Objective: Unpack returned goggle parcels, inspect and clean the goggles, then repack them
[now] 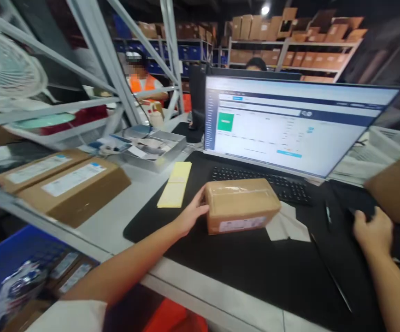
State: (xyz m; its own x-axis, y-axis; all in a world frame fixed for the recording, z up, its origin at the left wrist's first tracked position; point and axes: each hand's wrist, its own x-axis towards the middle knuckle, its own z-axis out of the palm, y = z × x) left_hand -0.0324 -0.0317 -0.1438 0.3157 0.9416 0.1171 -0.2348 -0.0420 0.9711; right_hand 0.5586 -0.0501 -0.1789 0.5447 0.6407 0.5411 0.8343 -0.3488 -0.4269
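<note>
A taped cardboard box [243, 198] with a white label on its near side rests on the black desk mat [241, 272], in front of the keyboard [293, 188]. My left hand [193, 212] grips the box's left end, the thumb on the near side and the fingers mostly hidden behind it. Over at the right, my right hand [374, 230] curls over a dark computer mouse [351, 212], which is mostly covered and hard to make out. Crumpled pale paper [290, 223] lies against the box's right side.
A lit monitor [290, 124] stands behind the keyboard. Yellow slips [175, 184], a pen [328, 214] and a thin dark rod [333, 276] lie on the mat. Labelled cartons [82, 184] sit at left, above a blue bin [9, 263]. A person in an orange vest [146, 85] is beyond.
</note>
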